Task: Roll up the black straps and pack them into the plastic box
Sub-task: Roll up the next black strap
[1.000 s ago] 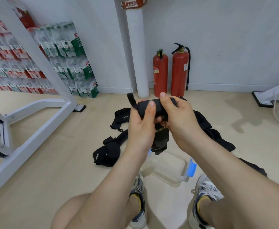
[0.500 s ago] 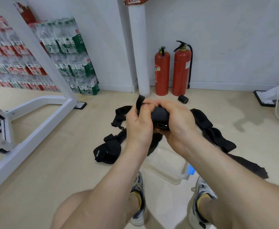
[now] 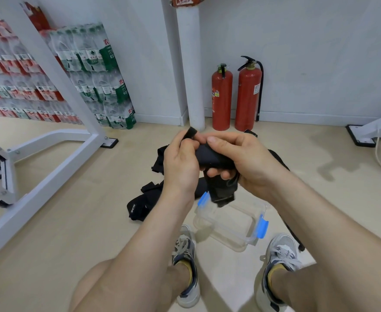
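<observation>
1. Left hand (image 3: 180, 163) grips one end of a part-rolled black strap (image 3: 209, 155), fingers curled round it. A short free tab (image 3: 190, 132) sticks up above the thumb.
2. Right hand (image 3: 248, 158) wraps the same roll from the other side, with the thumb on top and the fingers curled beneath. The roll is held in the air, above the floor.
3. The unrolled tail (image 3: 223, 192) hangs from the roll, its end just over the plastic box (image 3: 221, 238).
4. The box sits open on the floor ahead of the shoes (image 3: 281, 251), with its blue clips (image 3: 263, 226) flipped out. It looks empty, though the clear walls make this hard to confirm.
5. Loose straps (image 3: 144, 203) lie heaped on the floor, beyond and to the left of the box.
6. Judgement: the step in hand is winding the tail on, and the task is at an early stage.
7. Method notes:
   - Keep light tension on the tail.
   - Hold the edges flush so the roll does not cone.
   - Pin the last turn with one thumb while the other hand takes the next wrap.
   - If the tab is a fastener (cannot tell), press it shut. Otherwise seat the roll seam-down against a box wall so it cannot unwind.
</observation>
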Demonstrator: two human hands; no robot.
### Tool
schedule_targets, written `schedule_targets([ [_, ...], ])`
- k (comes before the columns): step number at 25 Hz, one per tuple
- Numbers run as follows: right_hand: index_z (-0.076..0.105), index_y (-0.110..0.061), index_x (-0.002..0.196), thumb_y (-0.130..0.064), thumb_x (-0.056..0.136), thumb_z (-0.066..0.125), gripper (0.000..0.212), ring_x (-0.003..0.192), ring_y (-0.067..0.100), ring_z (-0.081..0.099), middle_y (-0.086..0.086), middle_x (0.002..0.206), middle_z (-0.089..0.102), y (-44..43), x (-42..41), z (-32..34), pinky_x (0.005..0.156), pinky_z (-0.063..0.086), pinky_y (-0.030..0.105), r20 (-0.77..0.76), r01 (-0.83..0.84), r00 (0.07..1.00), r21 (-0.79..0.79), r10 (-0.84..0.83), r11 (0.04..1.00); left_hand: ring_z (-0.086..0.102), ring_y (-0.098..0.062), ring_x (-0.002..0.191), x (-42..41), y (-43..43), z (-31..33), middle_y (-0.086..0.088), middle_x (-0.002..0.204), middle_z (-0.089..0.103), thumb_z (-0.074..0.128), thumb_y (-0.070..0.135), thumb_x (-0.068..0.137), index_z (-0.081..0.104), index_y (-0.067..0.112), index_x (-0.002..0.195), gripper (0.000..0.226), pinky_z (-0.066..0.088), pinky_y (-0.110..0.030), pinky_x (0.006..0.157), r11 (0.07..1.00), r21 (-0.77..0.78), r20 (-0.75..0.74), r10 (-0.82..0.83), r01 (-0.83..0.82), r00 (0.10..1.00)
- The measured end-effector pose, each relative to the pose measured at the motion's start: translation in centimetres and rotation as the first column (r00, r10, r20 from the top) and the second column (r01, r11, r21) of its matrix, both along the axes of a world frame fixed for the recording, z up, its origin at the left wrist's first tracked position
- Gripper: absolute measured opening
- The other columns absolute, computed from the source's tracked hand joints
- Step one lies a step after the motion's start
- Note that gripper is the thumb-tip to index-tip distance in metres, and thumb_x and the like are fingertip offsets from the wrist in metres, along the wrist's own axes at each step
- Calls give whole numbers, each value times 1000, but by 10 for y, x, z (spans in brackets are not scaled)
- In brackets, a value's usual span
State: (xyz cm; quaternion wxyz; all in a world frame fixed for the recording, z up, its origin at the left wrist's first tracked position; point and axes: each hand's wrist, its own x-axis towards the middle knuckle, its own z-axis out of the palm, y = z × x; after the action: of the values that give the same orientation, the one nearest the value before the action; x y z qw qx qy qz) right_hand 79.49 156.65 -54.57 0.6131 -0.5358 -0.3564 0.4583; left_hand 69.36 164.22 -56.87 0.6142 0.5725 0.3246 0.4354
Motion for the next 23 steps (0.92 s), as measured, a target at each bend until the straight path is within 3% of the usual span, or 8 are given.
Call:
schedule_targets([
  [3, 74, -10, 109, -16, 103, 46, 29, 46, 13, 53, 14, 78, 69, 1, 1, 1, 37, 38, 14, -137, 62, 989, 30, -58, 998, 57, -18, 70, -13, 9, 5, -2, 83, 63, 60, 19, 87, 64, 23, 98, 12, 45, -30, 62, 929, -25, 33, -369, 370, 929],
  [5, 76, -11, 108, -17, 104, 43, 33, 48, 12, 53, 13, 87, 73, 0, 2, 3, 37, 39, 12, -263, 51, 964, 25, -43, 998, 66, -18, 84, -22, 16, 3, -1, 94, 69, 73, 20, 81, 61, 19, 109, 31, 51, -29, 73, 889, 16, 6, -458, 458, 889],
  [7, 79, -13, 102, -17, 104, 42, 37, 49, 11, 54, 10, 88, 75, -1, 0, 3, 37, 41, 11, -348, 36, 937, -5, -36, 999, 70, -18, 96, -25, 17, 3, 3, 96, 74, 82, 26, 76, 66, 25, 102, 30, 53, -30, 81, 913, 95, -31, -397, 398, 917],
  [12, 75, -14, 102, -25, 99, 53, 26, 53, 15, 61, 9, 79, 72, -1, -6, 3, 40, 45, 16, -434, -13, 900, -88, -27, 996, 66, -1, 67, -19, 12, 7, 10, 72, 71, 67, 39, 81, 66, 15, 93, 27, 49, -13, 62, 953, 172, -62, -241, 248, 969],
  [15, 70, -14, 110, -29, 98, 52, 26, 79, 22, 70, 12, 95, 73, 2, -8, -4, 55, 48, 24, -372, 3, 927, -107, -43, 994, 71, -16, 79, -18, 16, 6, -5, 86, 75, 68, 47, 87, 67, 6, 100, 43, 54, -23, 67, 969, 107, -57, -217, 222, 975],
  [18, 69, -14, 121, -27, 97, 53, 31, 108, 25, 64, 11, 115, 69, 9, -6, -12, 71, 49, 27, -361, 57, 927, -126, -99, 990, 61, -3, 57, -17, 14, 8, 7, 63, 67, 57, 38, 94, 62, 13, 85, 27, 46, -12, 55, 976, 68, -44, -206, 209, 978],
  [20, 67, -12, 123, -24, 93, 57, 34, 107, 24, 63, 12, 121, 67, 10, -5, -12, 73, 47, 26, -449, 59, 887, -121, -107, 991, 50, -3, 54, -17, 13, 8, 11, 59, 57, 56, 39, 97, 64, 20, 75, 31, 40, -14, 58, 975, 15, -29, -222, 223, 975],
  [23, 69, -9, 114, -22, 81, 66, 36, 90, 21, 58, 11, 108, 63, 8, -6, -9, 57, 45, 20, -558, 46, 826, -82, -84, 996, 40, -21, 69, -19, 18, 8, -7, 73, 51, 59, 50, 86, 69, 22, 74, 32, 35, -31, 72, 969, -88, -2, -232, 231, 973],
])
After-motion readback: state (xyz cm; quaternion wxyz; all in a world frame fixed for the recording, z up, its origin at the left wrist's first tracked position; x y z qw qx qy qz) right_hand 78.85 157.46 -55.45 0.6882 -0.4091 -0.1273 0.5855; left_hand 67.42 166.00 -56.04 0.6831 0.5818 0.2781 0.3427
